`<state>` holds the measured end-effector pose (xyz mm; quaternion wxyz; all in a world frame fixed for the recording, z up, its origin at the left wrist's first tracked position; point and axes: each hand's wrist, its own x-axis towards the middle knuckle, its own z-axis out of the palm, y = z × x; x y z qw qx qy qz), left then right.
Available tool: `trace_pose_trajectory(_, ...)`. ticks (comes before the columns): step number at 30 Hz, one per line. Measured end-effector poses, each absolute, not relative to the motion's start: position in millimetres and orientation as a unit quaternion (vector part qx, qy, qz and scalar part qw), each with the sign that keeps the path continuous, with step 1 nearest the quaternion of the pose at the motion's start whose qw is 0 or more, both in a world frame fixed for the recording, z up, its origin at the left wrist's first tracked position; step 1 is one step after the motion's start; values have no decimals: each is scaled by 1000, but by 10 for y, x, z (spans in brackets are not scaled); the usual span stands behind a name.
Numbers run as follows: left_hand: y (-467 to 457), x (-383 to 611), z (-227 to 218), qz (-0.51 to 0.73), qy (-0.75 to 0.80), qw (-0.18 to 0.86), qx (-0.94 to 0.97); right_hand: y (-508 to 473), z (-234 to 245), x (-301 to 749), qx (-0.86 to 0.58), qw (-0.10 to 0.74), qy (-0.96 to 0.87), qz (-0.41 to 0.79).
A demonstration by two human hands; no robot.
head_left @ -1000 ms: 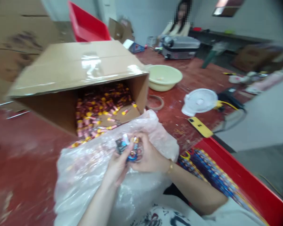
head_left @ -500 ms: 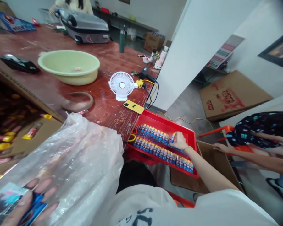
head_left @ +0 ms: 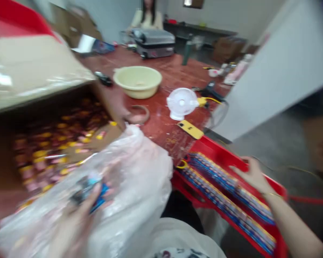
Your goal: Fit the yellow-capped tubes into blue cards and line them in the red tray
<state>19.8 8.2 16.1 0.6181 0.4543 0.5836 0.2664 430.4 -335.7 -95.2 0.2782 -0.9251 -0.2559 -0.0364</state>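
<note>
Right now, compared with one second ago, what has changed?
The right hand moved from the left hand rightward to the red tray and seems to have released a small item. The left hand still holds blue packets; the yellow phone and white fan stay put.

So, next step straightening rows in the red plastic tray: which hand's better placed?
Right, probably. The right hand is at the red plastic tray, beside rows of small blue-and-yellow pieces, seemingly empty. The left hand holds a blurred blue item over the translucent plastic bag.
</note>
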Motion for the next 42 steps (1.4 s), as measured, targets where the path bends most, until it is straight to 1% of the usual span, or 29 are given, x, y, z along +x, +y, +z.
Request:
trace_pose_trajectory(2, 29, 208, 242, 278, 553, 663, 422, -2682, -730, 4179, -869, 361, -336, -49)
trace_pose_trajectory(4, 36, 186, 256, 288, 536, 681, 408, -1803, -477, 3794, -777, 438, -452, -15)
trace_pose_trajectory(5, 45, 162, 250, 296, 529, 686, 402, -1332, -342, 3516, -717, 459, -524, 16)
trace_pose_trajectory(7, 49, 100, 235, 314, 518, 695, 387, -397, -111, 2903, -617, 449, -640, 91)
trace_pose_trajectory(8, 43, 67, 231, 322, 514, 699, 380, 45, -36, 2620, -596, 409, -679, 131)
trace_pose_trajectory(10, 20, 8, 234, 332, 509, 702, 371, 820, 17, 2191, -576, 371, -711, 156)
trace_pose_trajectory(12, -5, -44, 255, 340, 512, 699, 366, 1384, -26, 1955, -576, 346, -720, 174)
trace_pose_trajectory(15, -22, -115, 296, 338, 515, 701, 360, 1808, -152, 1828, -581, 330, -717, 199)
trace_pose_trajectory(18, -3, -166, 305, 332, 502, 721, 343, 1843, -239, 1792, -581, 336, -706, 228)
trace_pose_trajectory(22, 57, -163, 242, 325, 499, 736, 322, 1406, -159, 1796, -559, 368, -692, 271)
trace_pose_trajectory(24, 83, -133, 196, 328, 497, 736, 322, 1024, -36, 1820, -512, 423, -677, 318)
trace_pose_trajectory(26, 99, -97, 153, 329, 491, 739, 324, 618, 94, 1846, -447, 505, -634, 377)
trace_pose_trajectory(28, 103, -61, 115, 330, 485, 742, 325, 270, 186, 1865, -405, 578, -580, 408)
trace_pose_trajectory(31, 95, -18, 69, 316, 477, 751, 331, -44, 228, 1870, -418, 621, -531, 398)
trace_pose_trajectory(35, 75, 12, 38, 300, 472, 747, 358, -144, 230, 1858, -432, 615, -547, 370)
trace_pose_trajectory(38, 56, 15, 50, 295, 471, 730, 397, -128, 275, 1864, -433, 585, -589, 351)
trace_pose_trajectory(42, 33, 8, 99, 321, 465, 691, 450, -85, 378, 1891, -424, 532, -664, 310)
